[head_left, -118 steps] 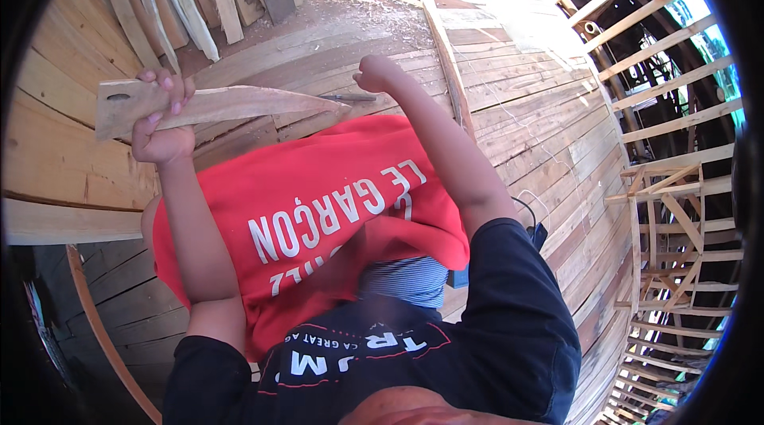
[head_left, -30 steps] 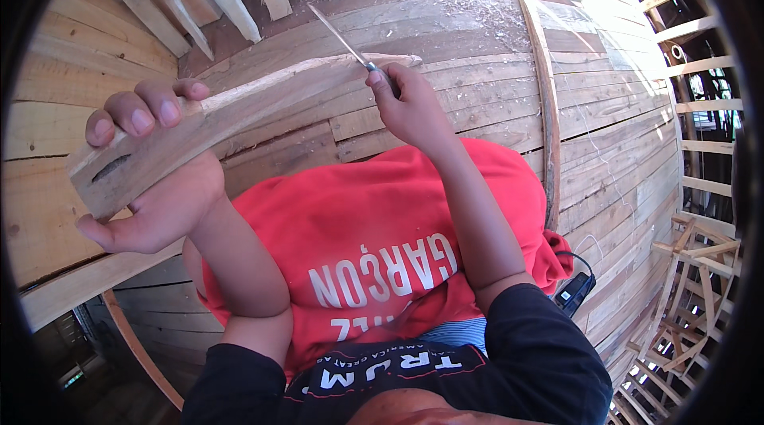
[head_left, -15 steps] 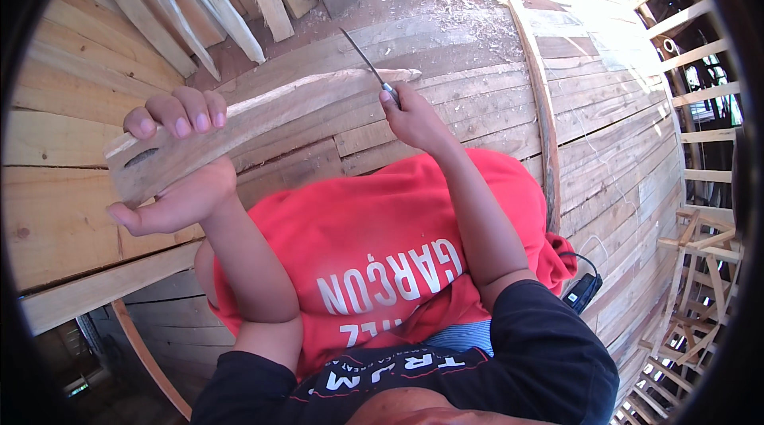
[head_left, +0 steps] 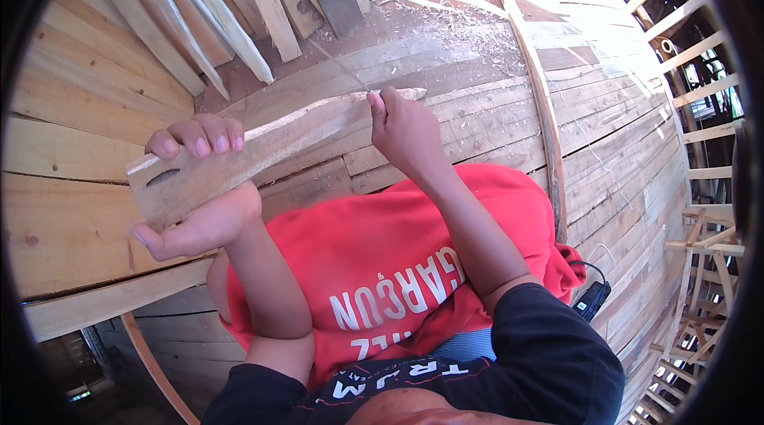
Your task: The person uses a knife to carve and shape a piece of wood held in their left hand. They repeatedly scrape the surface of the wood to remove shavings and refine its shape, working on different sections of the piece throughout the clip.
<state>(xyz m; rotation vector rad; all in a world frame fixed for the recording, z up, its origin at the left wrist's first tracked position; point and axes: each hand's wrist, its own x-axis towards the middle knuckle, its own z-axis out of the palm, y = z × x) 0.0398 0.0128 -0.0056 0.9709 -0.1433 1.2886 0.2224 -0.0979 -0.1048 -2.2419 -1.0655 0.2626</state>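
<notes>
My left hand (head_left: 216, 216) grips the wide end of a long, tapering wooden plank (head_left: 298, 134), fingers over its far edge and palm beneath. A dark elongated mark or slot shows near that end. The plank slants away to the right, narrowing to a pale, rough tip. Close to this tip, my right hand (head_left: 407, 137) is closed around the handle of a knife with a long, thin blade (head_left: 342, 67). The blade looks faint and blurred, pointing up and left across the plank's far edge. My fingers cover the handle.
Several rough boards (head_left: 231, 15) lean at the upper left beside a plank wall (head_left: 87, 138). Wood shavings (head_left: 469, 35) litter the plank floor beyond my hands. A long wooden strip (head_left: 541, 99) runs along the right. A black device with a cable (head_left: 590, 300) lies by my red-covered lap.
My right hand has moved slightly down and turned, bringing the knife lower against the plank's narrow end. My left hand and the plank appear shifted a little right and down, along with the whole view.
</notes>
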